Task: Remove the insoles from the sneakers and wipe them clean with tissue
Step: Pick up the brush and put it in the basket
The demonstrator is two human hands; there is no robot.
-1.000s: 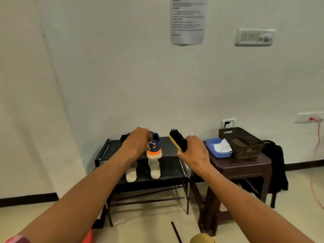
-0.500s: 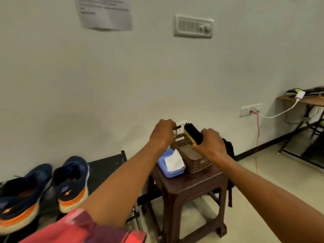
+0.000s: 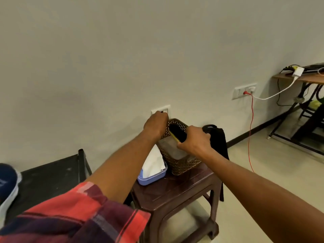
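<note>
Holding the brush [image 3: 177, 133] over the brown basket [image 3: 184, 163], your right hand [image 3: 194, 140] wraps its fingers round the yellow back. Your left hand [image 3: 155, 126] is curled at the basket's far rim; you cannot tell whether it grips anything. Tissue [image 3: 152, 163] stands in the blue tray [image 3: 154, 178], touching the basket's left side, below your left forearm: left hand nearer. Sneaker [image 3: 7, 185] lies well apart, far left; insoles not seen.

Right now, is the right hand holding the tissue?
No, the right hand grips the brush over the brown basket, while the tissue lies in the blue tray.
</note>
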